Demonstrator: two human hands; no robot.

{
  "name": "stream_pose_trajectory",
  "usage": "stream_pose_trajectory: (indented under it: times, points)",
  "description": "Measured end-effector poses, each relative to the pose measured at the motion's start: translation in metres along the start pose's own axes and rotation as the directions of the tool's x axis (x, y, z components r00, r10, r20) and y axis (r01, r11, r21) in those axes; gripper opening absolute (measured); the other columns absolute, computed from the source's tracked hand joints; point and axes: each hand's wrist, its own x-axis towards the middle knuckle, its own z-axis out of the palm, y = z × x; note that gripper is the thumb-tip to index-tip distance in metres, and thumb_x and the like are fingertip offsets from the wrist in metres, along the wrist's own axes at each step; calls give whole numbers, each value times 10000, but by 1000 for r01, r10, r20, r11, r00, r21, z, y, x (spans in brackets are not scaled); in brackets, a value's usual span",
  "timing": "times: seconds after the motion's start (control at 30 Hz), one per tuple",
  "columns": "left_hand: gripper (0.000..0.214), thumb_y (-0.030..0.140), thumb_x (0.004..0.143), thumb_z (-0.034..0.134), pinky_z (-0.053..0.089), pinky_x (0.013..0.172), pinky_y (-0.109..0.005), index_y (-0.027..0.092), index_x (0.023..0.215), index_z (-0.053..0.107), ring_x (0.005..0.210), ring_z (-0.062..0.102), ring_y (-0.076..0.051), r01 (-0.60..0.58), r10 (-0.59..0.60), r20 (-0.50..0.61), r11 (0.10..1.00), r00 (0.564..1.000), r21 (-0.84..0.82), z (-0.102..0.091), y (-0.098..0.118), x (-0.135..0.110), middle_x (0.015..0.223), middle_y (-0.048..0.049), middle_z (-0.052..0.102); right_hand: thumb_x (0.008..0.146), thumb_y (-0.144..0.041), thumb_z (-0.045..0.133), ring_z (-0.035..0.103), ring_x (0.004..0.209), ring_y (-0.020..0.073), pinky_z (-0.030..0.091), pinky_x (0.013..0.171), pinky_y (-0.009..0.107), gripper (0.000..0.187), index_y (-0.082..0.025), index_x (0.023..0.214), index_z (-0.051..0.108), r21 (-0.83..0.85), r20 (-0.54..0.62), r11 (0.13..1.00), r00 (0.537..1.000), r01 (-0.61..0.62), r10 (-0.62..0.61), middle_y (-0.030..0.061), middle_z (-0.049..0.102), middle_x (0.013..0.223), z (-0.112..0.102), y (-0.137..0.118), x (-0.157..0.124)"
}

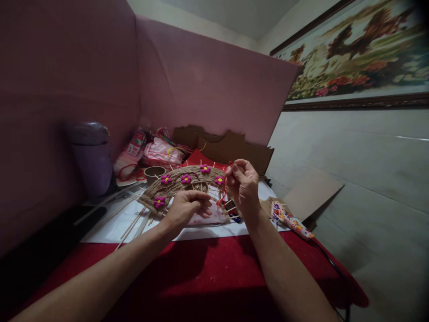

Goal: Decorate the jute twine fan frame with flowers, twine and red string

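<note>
My right hand [246, 181] is raised, thumb and fingers pinched on thin red cord [224, 190]. Loose strands of the cord hang down from the fingertips. My left hand [189, 206] hovers lower and to the left, fingers loosely bent and apart, with nothing visible in them. Behind both hands stands a fan-shaped piece wound with brown twine [174, 192] over thin sticks, whose ends poke out along its curved edge. Several magenta flowers with yellow centres, such as one flower [186, 179], sit on the twine. Pale dotted fabric [209, 218] lies below it, partly hidden by my left hand.
Loose sticks [129, 226] lie on the white sheet [103, 230] over a red tablecloth [214, 268]. At left stand a purple tumbler [92, 165] and a roll of tape [155, 171]. Bagged materials [162, 152] and cardboard [234, 150] are behind. A flower-patterned tool with a cable [291, 221] lies right.
</note>
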Motion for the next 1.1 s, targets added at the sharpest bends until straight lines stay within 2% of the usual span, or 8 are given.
stream_pose_trajectory:
  times: [0.07,0.27,0.7,0.9,1.1]
  points:
    - [230,131,583,631,521,549,-283,70,794,698,537,642,-150,-3,3,-3,1000,1000,2,0,-1,1,667,-65,700,686,-280,726,403,420,50,287,392,188,275,-228,829,497,7,-3,1000,1000,-3,3,-58,587,596,0,0,0]
    - [211,136,567,696,427,458,-213,74,769,687,415,517,-79,-29,30,-12,998,999,60,0,-1,2,479,6,616,684,-294,723,398,417,49,269,383,193,283,-228,833,492,-10,-11,1000,1000,-9,9,-58,588,594,0,0,0]
    - [231,116,579,625,483,504,-251,84,790,714,467,580,-104,-58,58,30,998,998,2,-1,-2,2,611,-23,664,690,-306,722,399,418,52,300,394,195,287,-231,836,487,-22,1,1000,1000,1,-1,-62,583,598,0,1,1]
    - [272,155,607,661,512,559,-279,84,867,700,552,630,-138,-61,63,41,997,997,-51,-2,-5,3,692,-46,691,698,-299,716,395,418,53,296,398,193,287,-231,843,478,-16,3,1000,1000,0,0,-65,581,598,-1,2,1]
    - [262,171,593,750,459,493,-219,96,837,695,459,552,-77,-60,61,29,997,998,-41,-5,-8,6,589,0,656,719,-301,699,400,429,55,294,408,201,268,-237,856,477,-49,6,999,1000,0,0,-63,567,610,-2,2,0]
